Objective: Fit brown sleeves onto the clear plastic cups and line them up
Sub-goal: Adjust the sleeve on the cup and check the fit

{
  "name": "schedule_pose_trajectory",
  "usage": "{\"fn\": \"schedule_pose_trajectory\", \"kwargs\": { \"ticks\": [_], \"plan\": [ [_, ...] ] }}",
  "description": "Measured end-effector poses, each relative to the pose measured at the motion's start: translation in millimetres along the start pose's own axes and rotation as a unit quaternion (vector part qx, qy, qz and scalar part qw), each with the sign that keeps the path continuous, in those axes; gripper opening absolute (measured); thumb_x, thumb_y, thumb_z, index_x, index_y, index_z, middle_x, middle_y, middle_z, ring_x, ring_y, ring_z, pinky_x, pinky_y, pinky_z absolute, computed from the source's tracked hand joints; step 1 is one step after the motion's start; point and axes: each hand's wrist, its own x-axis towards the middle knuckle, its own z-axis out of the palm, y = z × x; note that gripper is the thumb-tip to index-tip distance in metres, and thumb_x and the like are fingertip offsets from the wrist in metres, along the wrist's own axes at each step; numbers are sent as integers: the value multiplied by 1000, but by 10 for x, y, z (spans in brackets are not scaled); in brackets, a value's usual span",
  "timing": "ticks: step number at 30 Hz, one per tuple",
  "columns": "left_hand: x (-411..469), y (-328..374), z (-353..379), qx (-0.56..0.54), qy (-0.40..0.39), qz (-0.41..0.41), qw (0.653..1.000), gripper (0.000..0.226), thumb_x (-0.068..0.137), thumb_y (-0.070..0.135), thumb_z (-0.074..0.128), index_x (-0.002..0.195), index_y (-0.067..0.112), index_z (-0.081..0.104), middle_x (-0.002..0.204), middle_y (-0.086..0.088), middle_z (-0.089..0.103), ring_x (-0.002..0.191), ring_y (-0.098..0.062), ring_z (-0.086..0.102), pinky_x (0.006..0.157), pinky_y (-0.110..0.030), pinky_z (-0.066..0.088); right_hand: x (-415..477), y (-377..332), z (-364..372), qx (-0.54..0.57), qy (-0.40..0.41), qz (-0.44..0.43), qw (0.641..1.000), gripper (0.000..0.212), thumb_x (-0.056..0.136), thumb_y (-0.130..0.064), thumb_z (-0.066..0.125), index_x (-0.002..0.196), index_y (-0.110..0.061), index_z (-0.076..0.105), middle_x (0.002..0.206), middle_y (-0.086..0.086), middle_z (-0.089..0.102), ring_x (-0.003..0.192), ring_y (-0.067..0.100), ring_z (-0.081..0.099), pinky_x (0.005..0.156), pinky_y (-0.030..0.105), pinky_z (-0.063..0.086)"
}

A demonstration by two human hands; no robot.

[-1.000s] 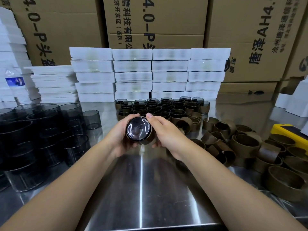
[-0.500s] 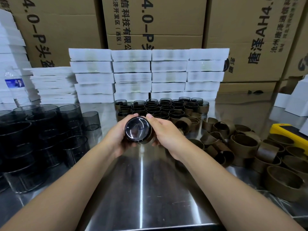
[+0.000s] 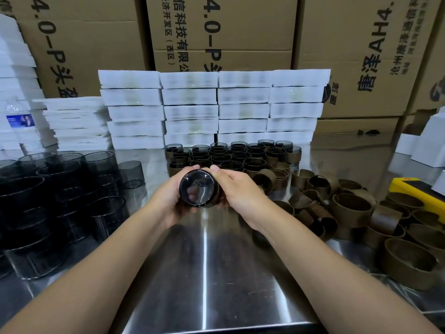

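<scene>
Brown paper peeks out under the curled fingers point(image 3: 215, 169) of the right hand point(image 3: 240, 194): a sleeve point(image 3: 216, 197) wrapped round the cup point(image 3: 197, 189) that both hands grip. The left hand point(image 3: 168, 201) clasps the cup's left side and the right hand its right side, thumbs nearly meeting on top. The cup is held on its side above the steel table point(image 3: 204, 273), its clear base facing the person, just on the near side of the finished cups point(image 3: 231, 157) standing in rows.

To my eye the sleeve is being seated or squared up. How far on it sits I cannot tell, since the hands hide most of it. Next, I reckon, the cup needs turning upright and setting down at the near edge of those rows, snug against its neighbours.

On the left stand stacked bare cups point(image 3: 60, 189). On the right lie heaped loose sleeves point(image 3: 349, 206), with a yellow device point(image 3: 419, 191) beyond them. At the far side rise white boxes point(image 3: 216, 104) and cardboard cartons point(image 3: 221, 27).
</scene>
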Motion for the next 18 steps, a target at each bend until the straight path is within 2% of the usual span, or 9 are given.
{"fn": "schedule_pose_trajectory", "kwargs": {
  "ticks": [4, 8, 10, 12, 14, 15, 16, 18],
  "plan": [
    [13, -28, -31, -4, 32, 7, 999, 27, 87, 40, 58, 68, 21, 59, 51, 0, 48, 46, -14, 42, 36, -16, 29, -11, 4, -10, 12, -16, 22, 1000, 28, 97, -39, 49, 92, -22, 71, 61, -14, 63, 51, 2, 56, 47, 14, 42],
    [-14, -52, -21, -4, 58, 12, 998, 37, 85, 43, 58, 56, 22, 65, 48, 5, 54, 39, -9, 49, 35, -15, 33, -7, 26, -7, 32, -14, 75, 997, 31, 96, -40, 50, 102, -17, 69, 89, 0, 67, 74, 11, 62, 57, 20, 51],
    [12, -52, -26, 21, 105, 66, 992, 28, 87, 37, 60, 65, 23, 70, 60, 5, 67, 55, -11, 62, 44, -20, 46, 5, 13, -20, 32, 19, 90, 995, 27, 96, -42, 48, 96, -21, 66, 98, 3, 65, 80, 11, 60, 65, 24, 55],
    [38, -59, -59, 137, 175, 175, 959, 16, 92, 25, 58, 83, 23, 71, 81, 1, 72, 77, -18, 65, 59, -30, 52, 22, -18, -47, 56, 64, 96, 992, 29, 96, -43, 48, 101, -19, 63, 101, 3, 61, 80, 12, 58, 63, 24, 54],
    [37, -91, -104, 329, 220, 269, 878, 17, 94, 22, 55, 106, 24, 67, 98, -2, 71, 90, -21, 63, 73, -33, 51, 41, -52, -76, 85, 98, 90, 987, 34, 96, -44, 46, 106, -17, 64, 97, -2, 61, 75, 10, 58, 52, 20, 51],
    [41, -110, -118, 389, 225, 291, 845, 24, 95, 23, 54, 116, 23, 64, 104, -3, 70, 96, -22, 62, 81, -34, 50, 47, -63, -83, 94, 110, 84, 986, 33, 97, -44, 45, 101, -18, 64, 94, -3, 61, 71, 10, 58, 49, 19, 49],
    [43, -119, -120, 412, 219, 298, 833, 29, 95, 24, 54, 123, 22, 61, 109, -4, 69, 101, -23, 62, 87, -35, 48, 50, -69, -86, 98, 121, 78, 985, 32, 97, -44, 45, 95, -20, 65, 92, -3, 62, 68, 9, 58, 47, 19, 47],
    [65, -138, -117, 427, 198, 303, 829, 33, 96, 24, 54, 128, 20, 59, 118, -5, 67, 109, -24, 60, 92, -33, 45, 54, -69, -85, 100, 135, 69, 983, 31, 98, -44, 43, 88, -22, 64, 90, -3, 63, 62, 8, 56, 46, 18, 45]
  ]
}}
